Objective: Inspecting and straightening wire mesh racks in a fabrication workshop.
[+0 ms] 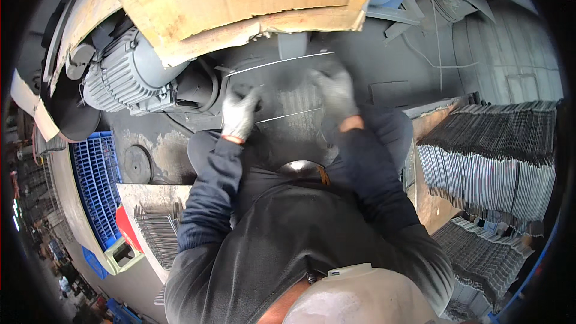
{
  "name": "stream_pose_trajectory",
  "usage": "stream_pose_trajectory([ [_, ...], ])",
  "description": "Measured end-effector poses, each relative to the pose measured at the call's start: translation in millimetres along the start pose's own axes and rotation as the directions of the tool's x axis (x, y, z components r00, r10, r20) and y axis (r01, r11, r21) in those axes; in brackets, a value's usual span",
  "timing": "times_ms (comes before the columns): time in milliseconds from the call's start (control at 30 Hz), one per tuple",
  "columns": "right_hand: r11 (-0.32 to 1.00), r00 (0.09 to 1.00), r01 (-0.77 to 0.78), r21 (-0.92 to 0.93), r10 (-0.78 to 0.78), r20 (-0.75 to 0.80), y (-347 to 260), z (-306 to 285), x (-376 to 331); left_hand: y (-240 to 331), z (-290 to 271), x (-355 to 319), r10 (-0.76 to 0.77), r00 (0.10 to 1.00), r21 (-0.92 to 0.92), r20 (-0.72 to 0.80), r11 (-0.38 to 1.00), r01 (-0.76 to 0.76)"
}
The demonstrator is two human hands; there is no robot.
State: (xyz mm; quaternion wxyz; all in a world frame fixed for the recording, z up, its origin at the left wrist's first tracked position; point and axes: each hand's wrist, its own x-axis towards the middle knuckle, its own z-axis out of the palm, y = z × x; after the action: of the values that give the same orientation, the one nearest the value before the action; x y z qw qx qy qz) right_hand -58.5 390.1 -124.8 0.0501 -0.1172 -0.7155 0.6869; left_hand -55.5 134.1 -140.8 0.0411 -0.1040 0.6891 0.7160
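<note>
My left hand (239, 114), in a pale, dirty work glove, is closed at the left side of a thin, dark, flat plate (294, 93). Two bright, thin edges mark the plate's far and near sides, and its face is smeared by motion. On the plate's right side is my right hand (337, 95), also gloved and blurred, with its fingers curled in at the edge. Both hands are over the grey, dusty machine area in front of my lap. A shiny round metal piece (300, 168) shows between my thighs.
A cardboard sheet (252, 0) hangs over the far side. At the left are a grey motor (129, 72), a blue plastic crate (96, 186) and a stack of thin plates (159, 234). Tall stacks of thin dark plates (489, 162) stand on the right.
</note>
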Motion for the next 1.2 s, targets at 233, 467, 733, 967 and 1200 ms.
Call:
stream_pose_trajectory([
  [233, 0.983, 0.983, -0.181, 0.003, 0.181, -0.015, -20.2, -54.9, 9.5, 12.6, 55.6, -9.1, -0.054, 0.997, -0.015, 0.059, 0.998, 0.055],
  [467, 0.958, 0.943, -0.276, -0.072, 0.284, 0.172, -41.5, 14.3, -7.6, 42.4, -22.5, -18.8, -0.293, 0.956, -0.048, -0.027, 0.955, 0.292],
  [733, 0.903, 0.911, -0.409, 0.129, 0.397, 0.113, -80.6, -79.8, -34.4, 69.2, 21.5, -8.1, -0.385, 0.869, -0.081, 0.312, 0.9, 0.428],
  [967, 0.893, 0.877, -0.449, -0.005, 0.442, 0.19, -71.4, -0.7, -43.6, 69.1, -72.9, -3.2, -0.474, 0.835, -0.287, 0.28, 0.788, 0.544],
  [1200, 0.934, 0.951, -0.274, 0.229, 0.299, -0.081, -107.6, -97.0, -81.1, 63.0, 35.3, 6.0, 0.081, 0.748, 0.212, 0.659, 0.934, -0.288],
])
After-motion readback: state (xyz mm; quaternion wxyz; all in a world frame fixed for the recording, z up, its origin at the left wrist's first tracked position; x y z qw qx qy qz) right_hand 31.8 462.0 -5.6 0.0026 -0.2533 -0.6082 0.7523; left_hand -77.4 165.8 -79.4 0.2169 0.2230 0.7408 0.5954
